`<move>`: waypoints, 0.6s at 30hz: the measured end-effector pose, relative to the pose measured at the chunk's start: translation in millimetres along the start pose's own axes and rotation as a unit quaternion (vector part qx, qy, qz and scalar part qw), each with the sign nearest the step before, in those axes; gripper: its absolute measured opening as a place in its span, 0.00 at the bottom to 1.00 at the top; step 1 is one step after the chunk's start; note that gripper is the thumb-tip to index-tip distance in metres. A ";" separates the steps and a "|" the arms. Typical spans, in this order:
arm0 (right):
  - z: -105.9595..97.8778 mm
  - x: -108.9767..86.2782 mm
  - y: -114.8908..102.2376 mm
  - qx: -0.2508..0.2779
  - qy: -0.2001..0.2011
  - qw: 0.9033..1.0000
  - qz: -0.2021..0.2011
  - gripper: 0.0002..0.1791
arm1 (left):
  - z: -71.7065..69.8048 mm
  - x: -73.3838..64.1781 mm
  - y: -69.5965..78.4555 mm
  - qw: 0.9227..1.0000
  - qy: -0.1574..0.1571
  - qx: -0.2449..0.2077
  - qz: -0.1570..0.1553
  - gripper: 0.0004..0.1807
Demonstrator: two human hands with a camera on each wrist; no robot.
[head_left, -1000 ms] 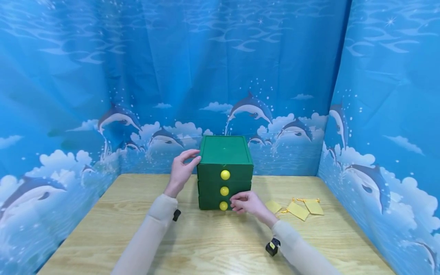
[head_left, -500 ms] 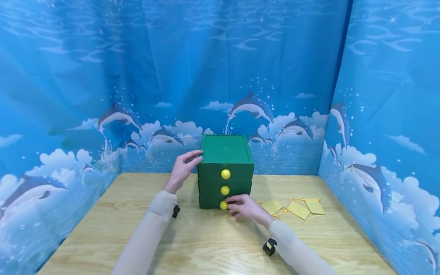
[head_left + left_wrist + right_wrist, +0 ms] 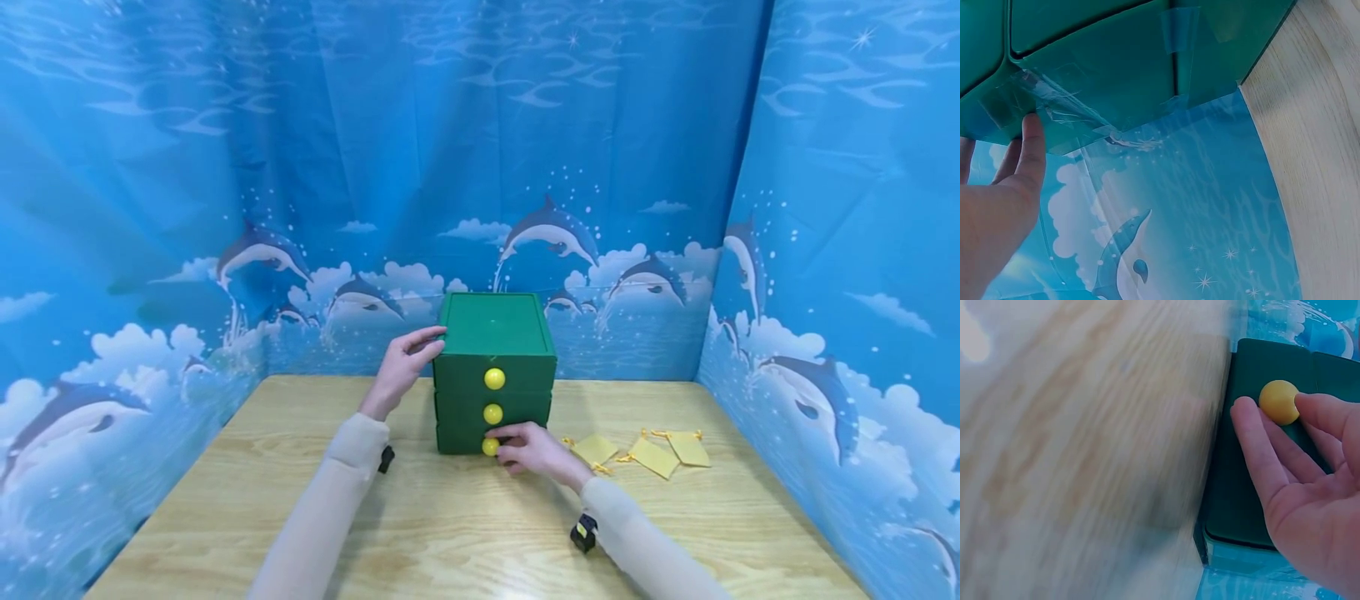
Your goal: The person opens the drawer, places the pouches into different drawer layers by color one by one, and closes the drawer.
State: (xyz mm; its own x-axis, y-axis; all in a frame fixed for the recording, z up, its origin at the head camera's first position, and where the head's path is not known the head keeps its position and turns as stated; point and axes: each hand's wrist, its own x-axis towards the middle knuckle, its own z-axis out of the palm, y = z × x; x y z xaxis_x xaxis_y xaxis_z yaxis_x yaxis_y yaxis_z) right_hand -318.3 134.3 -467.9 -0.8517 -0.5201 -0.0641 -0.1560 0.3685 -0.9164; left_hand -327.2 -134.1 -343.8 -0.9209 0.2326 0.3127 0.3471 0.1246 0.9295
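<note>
A dark green cabinet with three stacked drawers point(image 3: 497, 325) stands at the table's middle, each drawer front bearing a round yellow knob. All the drawers sit flush. My left hand point(image 3: 396, 372) touches the cabinet's upper left edge with extended fingertips; the left wrist view has them against the taped green side point(image 3: 1104, 81). At the bottom drawer, my right hand point(image 3: 542, 452) pinches the lowest yellow knob point(image 3: 490, 447). Seen from the right wrist, the thumb lies against that knob point(image 3: 1279, 401) and the other fingers stretch along the drawer front.
Right of the cabinet, three flat yellow drawstring pouches point(image 3: 654, 458) with orange cords lie on the wooden table point(image 3: 465, 533). Blue curtains printed with dolphins point(image 3: 420, 167) enclose the back and sides.
My right hand has moved left from beside the bottom knob onto it, and its fingers have taken hold of it. The left hand has shifted slightly along the cabinet's edge.
</note>
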 end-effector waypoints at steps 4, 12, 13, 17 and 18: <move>1.7 1.4 1.3 -0.002 0.007 1.000 -0.005 0.19 | 1.4 -0.1 -0.6 1.000 0.001 -0.004 0.001 0.24; 3.8 -1.0 -2.3 -0.005 0.022 1.000 -0.013 0.16 | 5.5 1.2 -0.7 1.000 -0.001 0.019 0.021 0.23; 4.6 -1.6 -3.0 -0.007 0.024 1.000 -0.015 0.16 | 5.8 1.3 -0.6 1.000 -0.001 0.020 0.023 0.23; 8.4 -3.5 -2.3 -0.025 0.032 0.999 -0.016 0.14 | 5.5 0.8 -1.4 0.999 -0.002 0.023 0.024 0.24; 9.4 -4.4 -2.1 -0.029 0.035 0.999 -0.015 0.14 | 5.6 0.6 -1.5 0.999 -0.003 0.022 0.025 0.24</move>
State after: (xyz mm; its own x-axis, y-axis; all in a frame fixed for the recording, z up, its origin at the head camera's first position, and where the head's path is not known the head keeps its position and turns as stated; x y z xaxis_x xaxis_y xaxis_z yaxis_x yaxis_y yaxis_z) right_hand -309.6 128.6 -469.5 -0.8782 -0.4782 -0.0068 -0.2102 0.3987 -0.8927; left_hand -327.2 -128.8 -346.1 -0.9014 0.2459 0.3563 0.3996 0.1555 0.9034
